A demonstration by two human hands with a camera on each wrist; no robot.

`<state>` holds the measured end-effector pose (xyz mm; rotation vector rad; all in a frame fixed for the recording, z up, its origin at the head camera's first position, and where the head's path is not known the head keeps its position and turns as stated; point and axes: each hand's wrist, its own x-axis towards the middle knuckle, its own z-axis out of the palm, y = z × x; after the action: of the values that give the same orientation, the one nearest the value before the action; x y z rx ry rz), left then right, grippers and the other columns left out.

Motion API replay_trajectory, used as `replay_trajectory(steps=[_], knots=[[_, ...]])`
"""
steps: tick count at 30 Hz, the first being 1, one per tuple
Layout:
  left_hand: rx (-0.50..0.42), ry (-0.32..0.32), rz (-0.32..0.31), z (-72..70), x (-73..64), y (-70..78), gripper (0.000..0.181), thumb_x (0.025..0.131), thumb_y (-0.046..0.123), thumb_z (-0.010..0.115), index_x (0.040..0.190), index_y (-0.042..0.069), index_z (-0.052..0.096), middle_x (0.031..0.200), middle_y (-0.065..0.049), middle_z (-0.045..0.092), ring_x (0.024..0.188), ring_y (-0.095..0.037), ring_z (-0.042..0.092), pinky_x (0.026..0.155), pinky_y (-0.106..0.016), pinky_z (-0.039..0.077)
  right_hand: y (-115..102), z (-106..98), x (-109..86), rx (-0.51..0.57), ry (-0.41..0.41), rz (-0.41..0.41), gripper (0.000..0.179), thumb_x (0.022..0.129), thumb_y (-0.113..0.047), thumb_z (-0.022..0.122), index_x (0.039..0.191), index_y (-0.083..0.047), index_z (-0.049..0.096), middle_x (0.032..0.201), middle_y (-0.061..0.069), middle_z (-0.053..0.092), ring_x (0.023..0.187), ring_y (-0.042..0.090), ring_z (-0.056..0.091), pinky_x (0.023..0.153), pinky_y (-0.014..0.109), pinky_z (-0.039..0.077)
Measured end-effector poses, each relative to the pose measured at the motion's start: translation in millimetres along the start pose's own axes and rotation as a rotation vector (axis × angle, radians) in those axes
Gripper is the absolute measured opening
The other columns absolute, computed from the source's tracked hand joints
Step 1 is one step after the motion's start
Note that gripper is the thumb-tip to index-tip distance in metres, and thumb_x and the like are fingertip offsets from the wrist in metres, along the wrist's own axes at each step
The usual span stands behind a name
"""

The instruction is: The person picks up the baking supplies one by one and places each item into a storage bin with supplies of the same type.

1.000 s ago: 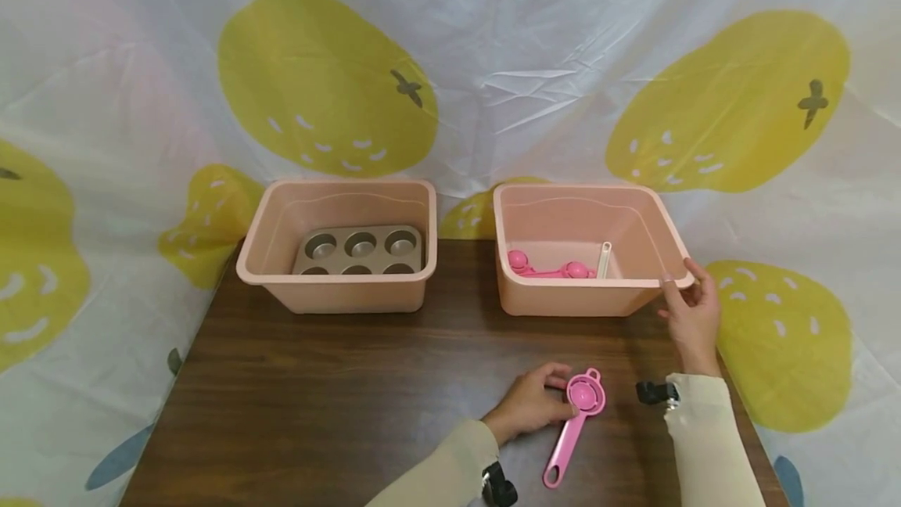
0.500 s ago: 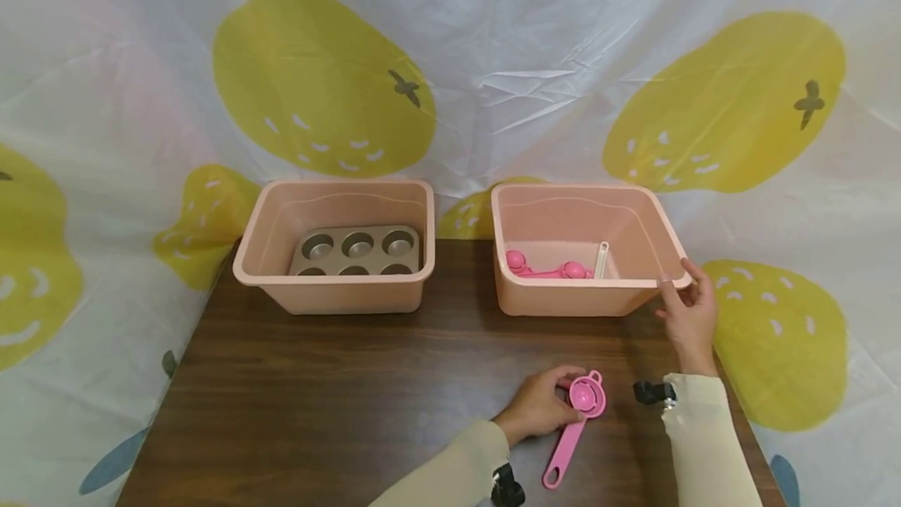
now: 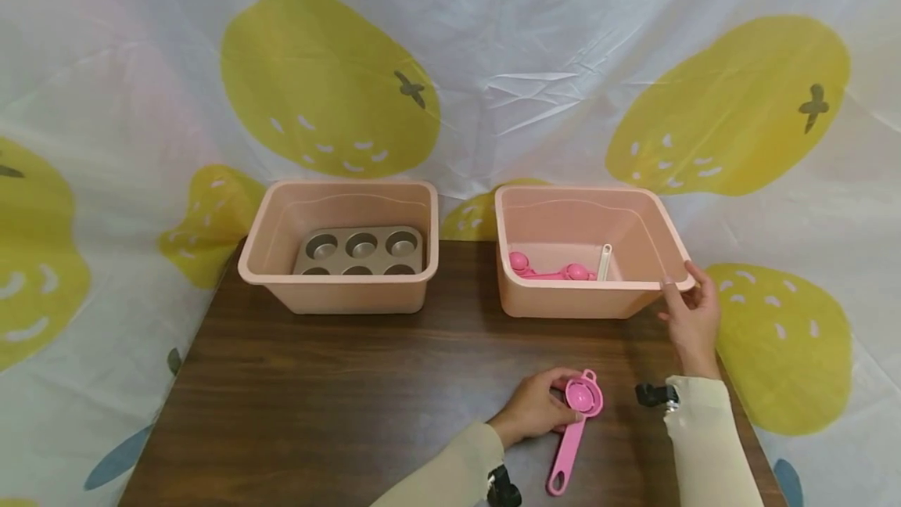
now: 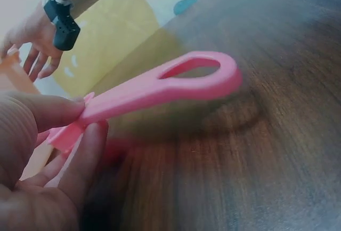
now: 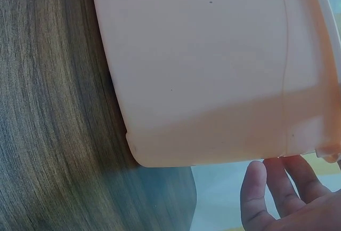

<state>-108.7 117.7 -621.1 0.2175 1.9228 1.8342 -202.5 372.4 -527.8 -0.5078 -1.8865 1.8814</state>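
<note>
My left hand [image 3: 533, 411] pinches a pink egg separator [image 3: 574, 441] between thumb and fingers, where the handle meets the round slotted cup. In the left wrist view its looped handle [image 4: 160, 89] points away over the table, with a shadow below it. My right hand [image 3: 693, 323] holds the front right corner of the right-hand pink bin [image 3: 573, 300], thumb at the front rim and fingers at the side. Inside that bin lie pink round-cupped tools [image 3: 556, 268] and a thin white stick-like handle [image 3: 604, 263].
Another pink bin [image 3: 352, 297] stands at the back left, with a muffin tin [image 3: 361, 245] inside. Both bins sit at the far edge of the dark wooden table [image 3: 317, 397]. A lemon-print curtain [image 3: 521, 100] hangs right behind them and along the sides.
My left hand has shifted slightly right with the egg separator, and the handle end has swung a little. The right hand keeps its hold on the bin's corner.
</note>
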Motion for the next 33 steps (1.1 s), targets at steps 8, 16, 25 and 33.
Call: replay_trajectory(steps=[8,16,25,33], knots=[[-0.102,0.021,0.015,-8.8,-2.5,5.7,0.061,0.079,-0.012,0.085,0.129,0.02,0.072,0.109,0.002,0.068,0.074,-0.009,0.07,0.061,-0.03,0.064,-3,0,-1.5,0.002,0.001,0.011,0.06,0.097,-0.015,0.076,0.152,-0.017,0.054,0.106,-0.01,0.065,0.09,0.005,0.061,0.049,0.016,0.052],[-0.15,0.037,0.028,-16.0,-5.0,15.1,0.054,0.082,-0.006,0.085,0.129,0.02,0.072,0.106,0.0,0.069,0.077,-0.01,0.071,0.066,-0.033,0.066,-1,0,0.1,0.0,0.002,0.01,0.061,0.097,-0.016,0.076,0.153,-0.017,0.053,0.106,-0.008,0.063,0.091,0.006,0.059,0.05,0.016,0.053],[-0.179,0.033,0.052,-20.2,-7.5,28.6,0.052,0.083,-0.006,0.084,0.128,0.017,0.072,0.108,-0.005,0.068,0.078,-0.009,0.072,0.069,-0.036,0.067,3,-1,1.7,0.002,0.005,0.001,0.06,0.097,-0.015,0.076,0.152,-0.018,0.054,0.104,-0.008,0.063,0.09,0.006,0.06,0.049,0.016,0.053],[-0.209,0.025,0.06,-23.0,-10.8,41.8,0.052,0.084,-0.006,0.083,0.129,0.016,0.071,0.109,-0.003,0.068,0.08,-0.011,0.073,0.067,-0.033,0.066,2,0,1.8,0.012,0.001,-0.002,0.06,0.096,-0.014,0.076,0.152,-0.016,0.055,0.105,-0.007,0.063,0.09,0.006,0.06,0.048,0.016,0.053]])
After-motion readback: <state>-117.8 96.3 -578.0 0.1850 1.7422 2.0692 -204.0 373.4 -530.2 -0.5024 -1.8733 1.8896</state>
